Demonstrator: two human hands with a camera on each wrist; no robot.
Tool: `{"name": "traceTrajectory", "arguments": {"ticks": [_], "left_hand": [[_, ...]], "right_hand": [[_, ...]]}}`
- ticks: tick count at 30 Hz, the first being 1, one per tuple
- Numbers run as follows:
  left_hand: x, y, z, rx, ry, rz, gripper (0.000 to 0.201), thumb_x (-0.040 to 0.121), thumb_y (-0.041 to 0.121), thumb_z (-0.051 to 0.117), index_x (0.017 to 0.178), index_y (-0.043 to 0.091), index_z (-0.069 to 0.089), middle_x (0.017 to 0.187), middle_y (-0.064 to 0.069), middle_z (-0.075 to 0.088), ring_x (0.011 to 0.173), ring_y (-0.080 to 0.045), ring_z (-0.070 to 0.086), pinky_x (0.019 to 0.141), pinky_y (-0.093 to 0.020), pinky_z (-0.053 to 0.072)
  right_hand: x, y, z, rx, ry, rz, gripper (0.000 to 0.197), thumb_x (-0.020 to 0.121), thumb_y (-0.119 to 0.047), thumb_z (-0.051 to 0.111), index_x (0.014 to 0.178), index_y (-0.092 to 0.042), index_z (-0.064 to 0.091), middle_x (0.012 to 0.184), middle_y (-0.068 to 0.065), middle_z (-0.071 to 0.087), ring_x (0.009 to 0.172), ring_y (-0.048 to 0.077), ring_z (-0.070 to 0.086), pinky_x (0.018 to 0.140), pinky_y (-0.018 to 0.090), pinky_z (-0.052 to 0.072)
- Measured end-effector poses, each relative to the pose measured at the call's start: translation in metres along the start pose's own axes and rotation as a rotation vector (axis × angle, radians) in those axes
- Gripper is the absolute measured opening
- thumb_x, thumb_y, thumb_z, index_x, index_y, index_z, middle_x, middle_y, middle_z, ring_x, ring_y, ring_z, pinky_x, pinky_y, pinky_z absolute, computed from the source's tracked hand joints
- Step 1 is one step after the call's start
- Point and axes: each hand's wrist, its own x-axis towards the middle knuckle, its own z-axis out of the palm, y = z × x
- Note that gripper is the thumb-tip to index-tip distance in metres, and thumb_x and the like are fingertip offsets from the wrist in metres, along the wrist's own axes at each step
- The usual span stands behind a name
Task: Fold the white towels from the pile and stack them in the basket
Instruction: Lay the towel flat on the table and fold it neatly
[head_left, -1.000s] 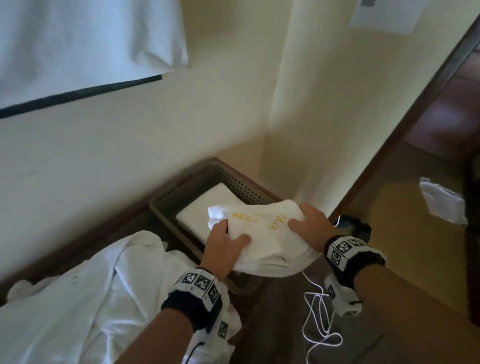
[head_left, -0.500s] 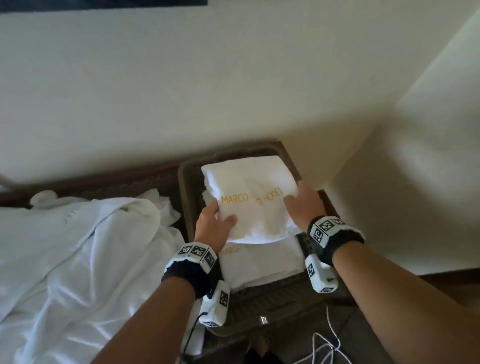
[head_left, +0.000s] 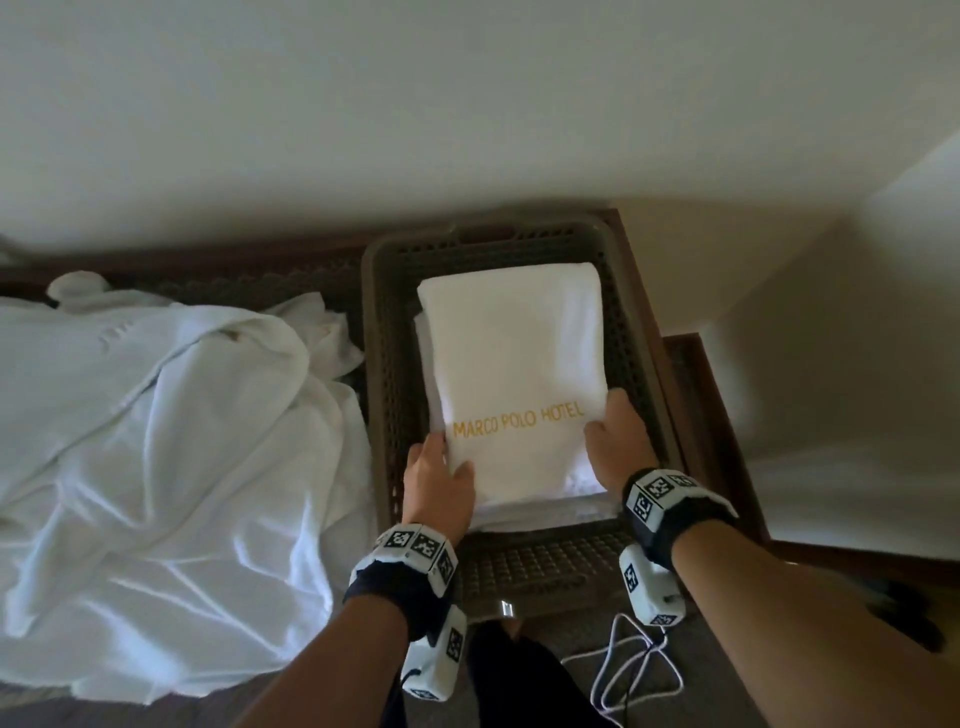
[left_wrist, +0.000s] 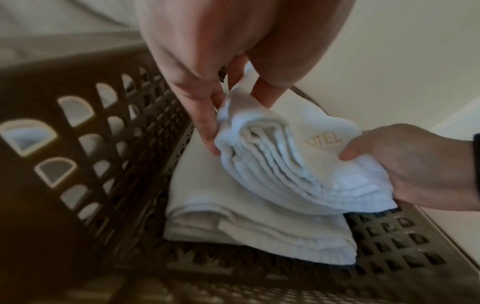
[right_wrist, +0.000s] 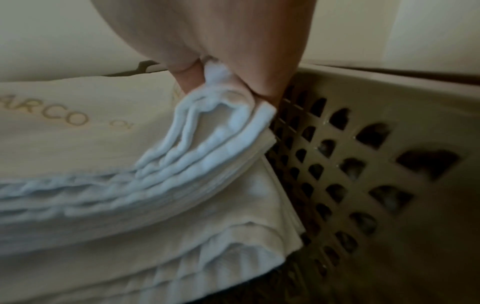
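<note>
Folded towel (head_left: 511, 364) lowered onto stacked towels (left_wrist: 254, 230) in basket (head_left: 387, 364), centre frame. Near corners pinched by left hand (head_left: 436, 475) and right hand (head_left: 618, 447); release pending. Unfolded pile (head_left: 156, 467), left of frame, left to fold.

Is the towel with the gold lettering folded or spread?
Folded: the towel is a compact rectangle, with stacked layers at its near edge, pinched by left hand and right hand.
</note>
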Motion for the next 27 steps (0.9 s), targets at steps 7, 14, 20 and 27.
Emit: {"name": "traceTrajectory", "arguments": {"ticks": [7,14,20,27], "left_hand": [[-0.010,-0.016,-0.002,0.111,-0.050,-0.085,0.037,0.096,0.015,0.060,0.131,0.009,0.050,0.130,-0.013,0.054,0.124,-0.031,0.049,0.102,-0.039,0.041],[-0.006,0.005,-0.025,0.410,-0.233,-0.065,0.033,0.094,0.027,0.063,0.121,0.008,0.058,0.121,-0.012,0.065,0.102,-0.028,0.063,0.078,-0.032,0.049],[-0.019,0.041,-0.104,0.522,-0.060,0.143,0.025,0.094,0.045,0.054,0.104,0.022,0.055,0.096,0.001,0.059,0.084,-0.022,0.056,0.074,-0.035,0.048],[-0.017,0.005,-0.246,0.700,0.289,0.363,0.032,0.097,0.046,0.049,0.115,0.022,0.061,0.114,-0.001,0.063,0.108,-0.024,0.058,0.080,-0.037,0.046]], "right_hand": [[-0.013,0.015,0.008,-0.157,-0.092,0.053,0.016,0.093,-0.006,0.045,0.108,-0.011,0.040,0.109,0.013,0.058,0.088,0.030,0.060,0.076,0.042,0.055],[-0.017,0.008,0.005,-0.460,-0.067,0.185,0.039,0.091,-0.016,0.055,0.125,-0.008,0.036,0.123,0.018,0.057,0.101,0.038,0.062,0.084,0.045,0.054],[-0.034,-0.053,-0.009,-0.528,0.093,-0.077,0.033,0.092,-0.028,0.052,0.121,-0.014,0.048,0.124,0.007,0.053,0.106,0.027,0.057,0.085,0.045,0.054],[-0.085,-0.158,0.053,-0.442,-0.041,-0.251,0.025,0.096,-0.029,0.044,0.113,-0.016,0.057,0.115,0.004,0.062,0.105,0.022,0.059,0.090,0.039,0.051]]}}
